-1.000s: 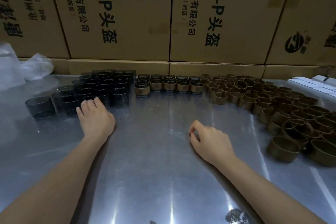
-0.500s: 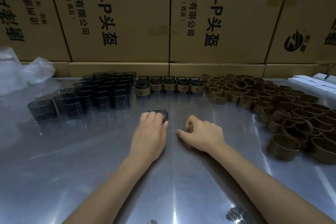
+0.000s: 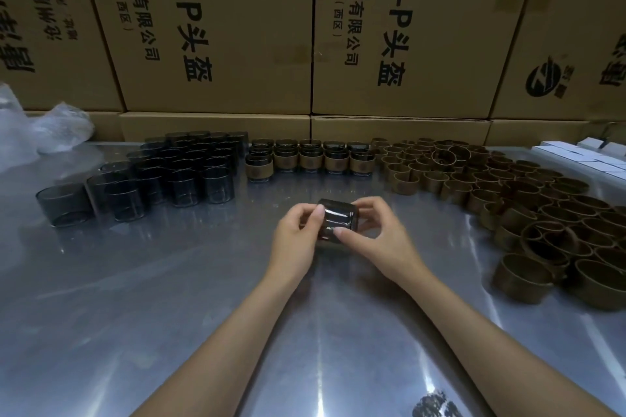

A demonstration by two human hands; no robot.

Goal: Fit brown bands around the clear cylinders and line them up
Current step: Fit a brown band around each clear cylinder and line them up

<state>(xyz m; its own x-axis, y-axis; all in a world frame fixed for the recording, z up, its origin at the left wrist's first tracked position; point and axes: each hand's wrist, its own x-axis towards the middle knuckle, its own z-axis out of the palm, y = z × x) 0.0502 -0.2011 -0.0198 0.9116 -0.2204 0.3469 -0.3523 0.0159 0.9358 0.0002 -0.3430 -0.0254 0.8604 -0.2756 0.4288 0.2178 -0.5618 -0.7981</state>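
Note:
Both hands hold one clear smoky cylinder (image 3: 335,222) lying on its side just above the steel table (image 3: 169,281). My left hand (image 3: 298,237) grips its left end and my right hand (image 3: 376,234) grips its right end, thumb across the front. No band shows on it. Several bare clear cylinders (image 3: 176,173) stand grouped at the back left. Banded cylinders (image 3: 310,159) stand in rows at the back centre. Loose brown bands (image 3: 528,200) cover the right side.
Stacked printed cardboard boxes (image 3: 220,30) wall off the back of the table. A crumpled plastic bag (image 3: 40,132) lies at the far left. Small white boxes (image 3: 582,154) sit at the far right corner.
My left hand took a clear cylinder from the left group and brought it to the centre. My right hand moved left to meet it, and now both grip the cylinder.

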